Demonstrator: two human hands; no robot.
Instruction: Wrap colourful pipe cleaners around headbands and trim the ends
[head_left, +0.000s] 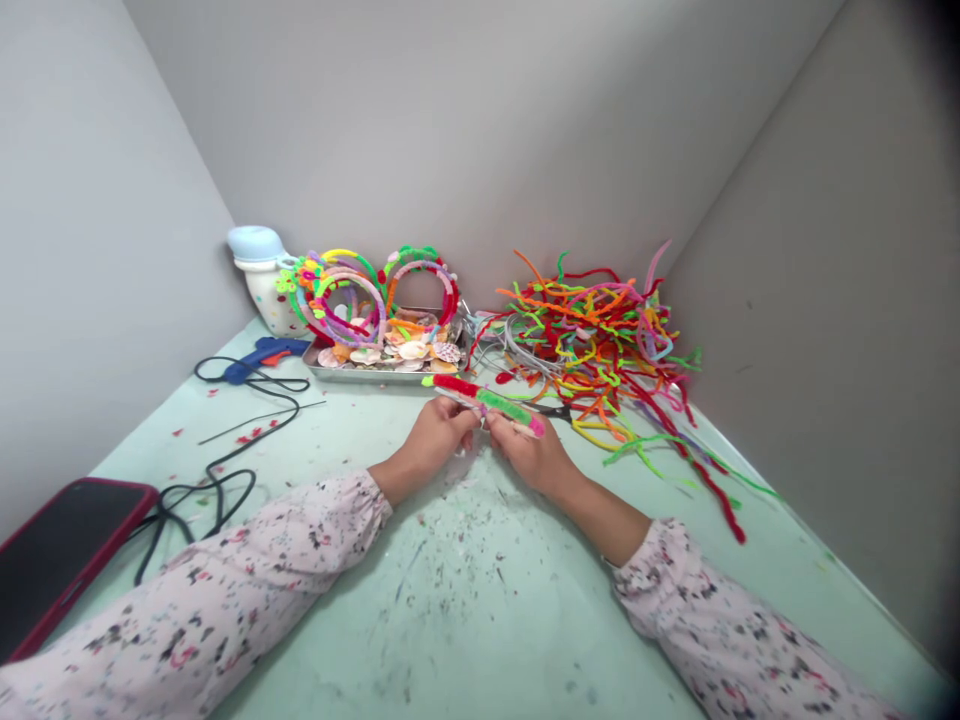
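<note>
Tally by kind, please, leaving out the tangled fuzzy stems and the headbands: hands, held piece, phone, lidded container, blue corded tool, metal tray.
Left hand and right hand: 2
Held piece: 1
Phone: 1
Lidded container: 1
Blue corded tool: 1
Metal tray: 1
Total: 7

Phone (67,560) cut off at L edge; both sleeves (277,570) run out of frame at bottom. Fingertips partly hidden behind fuzzy band (487,403), grip details unclear. Scissors (551,410) mostly covered, approx. only dark part visible.
</note>
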